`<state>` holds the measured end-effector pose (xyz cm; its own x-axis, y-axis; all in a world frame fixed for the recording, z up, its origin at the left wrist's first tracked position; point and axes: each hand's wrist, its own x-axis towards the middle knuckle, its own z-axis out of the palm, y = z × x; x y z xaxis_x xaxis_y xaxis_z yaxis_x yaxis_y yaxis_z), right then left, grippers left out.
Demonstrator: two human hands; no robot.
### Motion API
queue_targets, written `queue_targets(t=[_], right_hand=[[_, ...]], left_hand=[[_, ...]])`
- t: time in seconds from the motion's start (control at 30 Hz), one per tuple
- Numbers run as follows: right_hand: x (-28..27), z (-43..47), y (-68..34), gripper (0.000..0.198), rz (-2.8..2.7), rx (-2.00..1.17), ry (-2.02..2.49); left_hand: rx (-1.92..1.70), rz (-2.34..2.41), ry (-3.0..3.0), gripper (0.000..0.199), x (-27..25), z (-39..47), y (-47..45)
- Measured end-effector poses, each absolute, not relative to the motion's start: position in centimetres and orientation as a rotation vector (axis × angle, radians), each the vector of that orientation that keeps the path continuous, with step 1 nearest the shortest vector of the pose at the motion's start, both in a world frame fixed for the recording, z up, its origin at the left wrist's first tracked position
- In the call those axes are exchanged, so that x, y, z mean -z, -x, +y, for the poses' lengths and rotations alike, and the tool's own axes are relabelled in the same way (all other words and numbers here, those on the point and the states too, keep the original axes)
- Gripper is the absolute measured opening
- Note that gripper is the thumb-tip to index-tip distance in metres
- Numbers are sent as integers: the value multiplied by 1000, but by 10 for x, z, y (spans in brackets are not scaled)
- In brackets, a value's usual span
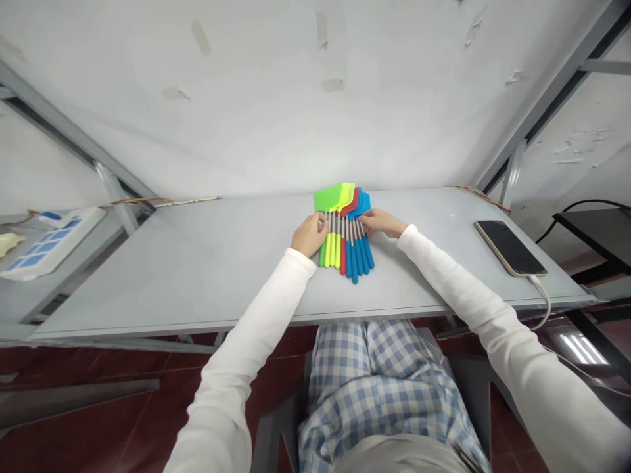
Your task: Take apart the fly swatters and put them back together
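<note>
On the grey table lies a fanned row of short paddle-shaped tools that look like telescopic fly swatters, with flat plastic heads, metal shafts and coloured handles. From left to right they run from a green fly swatter (327,198) through several yellow fly swatters (338,244), a red fly swatter (343,255) and several blue fly swatters (355,259). The heads overlap at the wall side; the handles point towards me. My left hand (309,234) is closed at the shaft of the green one. At the right edge, my right hand (383,222) pinches the shaft of a blue one.
A phone (510,247) with a white charging cable (545,295) lies on the table (197,276) at right. The white wall (256,131) rises behind the table. To the left stands a white-and-blue compartment tray (54,243); metal frame posts flank both sides.
</note>
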<state>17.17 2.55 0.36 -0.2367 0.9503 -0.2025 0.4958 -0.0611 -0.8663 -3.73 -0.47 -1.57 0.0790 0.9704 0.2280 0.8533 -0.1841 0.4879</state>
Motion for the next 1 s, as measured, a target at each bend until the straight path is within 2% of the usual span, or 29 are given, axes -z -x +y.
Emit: queue_targets(t=[0.07,0.2,0.37,0.53,0.73,1.0], right_hand=[[-3,23,-165,7,-1668,-1416,1398],[8,24,-163,19,-1467,-1587,1232],[31,40,-177,10,-1409,-1383,1139],[41,51,-204,10,-1406,-1189,1208],[44,47,-214,15,-1500,-1199,1184],[46,46,-213,17,-1655,-1112,1191]], left_hand=[[-729,1949,-2101,24,14,-7,54],[-686,2137,-2104,38,5,-21,64],[-512,1940,-2270,62,-4,-28,17],[-242,1922,-2274,90,5,-10,-15],[-210,2150,-2006,88,13,-5,8],[-125,2245,-1729,90,0,-16,72]])
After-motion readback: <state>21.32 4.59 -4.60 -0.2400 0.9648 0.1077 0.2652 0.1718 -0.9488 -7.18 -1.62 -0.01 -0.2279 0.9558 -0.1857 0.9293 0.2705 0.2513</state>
